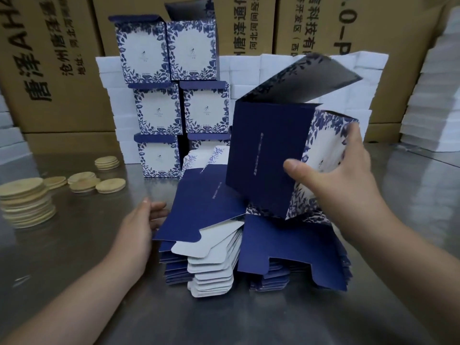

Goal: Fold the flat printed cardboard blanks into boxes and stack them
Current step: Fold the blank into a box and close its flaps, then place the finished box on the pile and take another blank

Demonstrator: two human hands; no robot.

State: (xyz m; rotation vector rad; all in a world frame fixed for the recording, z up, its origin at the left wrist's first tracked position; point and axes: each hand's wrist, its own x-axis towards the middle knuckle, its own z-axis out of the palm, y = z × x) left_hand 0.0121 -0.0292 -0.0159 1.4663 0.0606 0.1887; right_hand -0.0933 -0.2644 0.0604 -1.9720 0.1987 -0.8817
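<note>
My right hand [333, 170] grips a folded blue-and-white floral box [268, 155], thumb on its navy side and fingers on the printed face; its top flap stands open. The box hangs tilted above two piles of flat navy blanks [286, 245]. My left hand [139, 225] touches the left edge of the top blank [199, 207] on the left pile, fingers fairly straight. Several finished boxes [169, 95] stand stacked in three tiers at the back centre.
Round pale wooden discs [25, 202] lie in stacks on the steel table [224, 317] at the left. White foam blocks [249, 68] are piled behind the boxes and at the right. Large brown cartons [62, 58] wall off the back.
</note>
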